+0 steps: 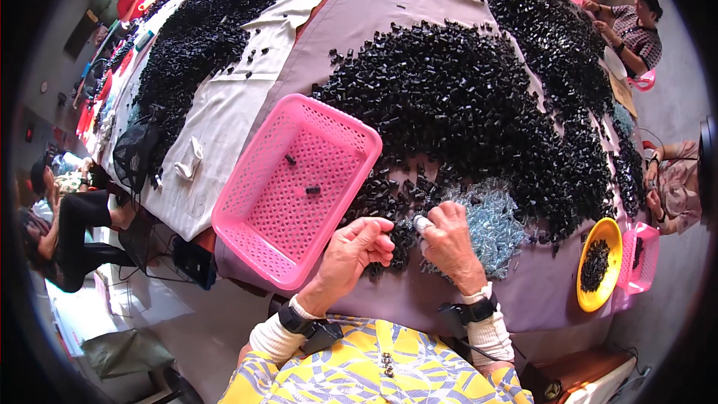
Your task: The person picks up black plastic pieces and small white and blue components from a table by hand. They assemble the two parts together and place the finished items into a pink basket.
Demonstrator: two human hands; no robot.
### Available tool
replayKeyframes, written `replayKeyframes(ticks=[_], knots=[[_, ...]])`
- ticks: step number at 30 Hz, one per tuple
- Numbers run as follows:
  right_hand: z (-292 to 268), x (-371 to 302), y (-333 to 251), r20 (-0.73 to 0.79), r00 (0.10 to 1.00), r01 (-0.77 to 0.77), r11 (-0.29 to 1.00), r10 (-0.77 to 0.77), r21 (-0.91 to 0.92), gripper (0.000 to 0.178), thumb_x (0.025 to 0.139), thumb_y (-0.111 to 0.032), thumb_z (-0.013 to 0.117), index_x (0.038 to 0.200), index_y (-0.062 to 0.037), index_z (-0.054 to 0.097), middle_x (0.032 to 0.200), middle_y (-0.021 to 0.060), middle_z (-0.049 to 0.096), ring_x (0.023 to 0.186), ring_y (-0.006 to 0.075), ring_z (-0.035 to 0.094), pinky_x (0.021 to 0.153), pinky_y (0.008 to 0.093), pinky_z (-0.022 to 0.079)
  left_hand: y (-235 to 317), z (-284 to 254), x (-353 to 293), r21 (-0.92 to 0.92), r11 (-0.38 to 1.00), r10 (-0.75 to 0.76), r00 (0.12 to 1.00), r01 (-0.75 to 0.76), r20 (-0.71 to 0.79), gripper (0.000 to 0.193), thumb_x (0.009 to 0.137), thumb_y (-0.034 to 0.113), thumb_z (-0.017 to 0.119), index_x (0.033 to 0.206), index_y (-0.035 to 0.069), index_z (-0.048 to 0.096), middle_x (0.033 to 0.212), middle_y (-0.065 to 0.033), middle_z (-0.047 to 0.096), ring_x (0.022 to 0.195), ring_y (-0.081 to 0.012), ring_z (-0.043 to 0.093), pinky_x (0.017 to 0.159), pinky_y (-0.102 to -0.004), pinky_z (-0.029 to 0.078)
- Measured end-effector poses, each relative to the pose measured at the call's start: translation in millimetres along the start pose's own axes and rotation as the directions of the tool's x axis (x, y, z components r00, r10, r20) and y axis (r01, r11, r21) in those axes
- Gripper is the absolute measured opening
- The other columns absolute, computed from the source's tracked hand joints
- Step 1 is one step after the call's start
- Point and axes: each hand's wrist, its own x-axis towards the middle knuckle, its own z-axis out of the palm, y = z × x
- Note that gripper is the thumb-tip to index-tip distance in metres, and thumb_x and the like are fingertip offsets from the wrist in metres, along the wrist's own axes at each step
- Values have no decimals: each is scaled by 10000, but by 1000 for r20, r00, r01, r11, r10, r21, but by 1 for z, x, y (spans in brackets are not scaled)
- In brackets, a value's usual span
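Note:
My left hand (348, 260) is closed, thumb against curled fingers, beside the lower right side of a pink perforated plastic basket (299, 254). Whatever it may pinch is too small to make out. To its right, my right hand (451, 245) is also closed, fingertips pointing down between small black parts (404, 243) and a pale bluish heap of small clear pieces (497, 228); white wrapping covers one finger. Its grip is hidden. A few black parts (313, 191) lie inside the basket. Beyond both hands spreads a large pile of short black plastic parts (441, 90).
A yellow bowl (615, 284) holding black parts and a small pink basket (647, 273) are at the right table edge. A white glove-like cloth (189, 159) lies left of the large basket. More black heaps cover the far table. Other people sit around it, right and left.

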Motion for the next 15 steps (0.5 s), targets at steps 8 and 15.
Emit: replayKeyframes(ticks=[8, 15], knots=[[0, 6, 2, -90, 994, -42, 990, 54, 133, 272, 588, -83, 689, 850, -49, 628, 819, 91, 579, 903, 282, 539, 877, 438, 386, -22, -5, 16, 272, 962, 32, 994, -1, -108, 207, 954, 169, 609, 1095, 20, 633, 906, -45, 663, 780, -100, 634, 684, -237, 542], [-10, 6, 6, -57, 996, -55, 990, 63, 129, 250, 597, -68, 667, 842, -44, 621, 825, 93, 583, 893, 290, 538, 856, 441, 397, -19, 0, 29, 315, 948, 86, 988, -42, -130, 202, 941, 132, 619, 1102, 10, 627, 932, -63, 669, 803, -117, 649, 707, -248, 553]])
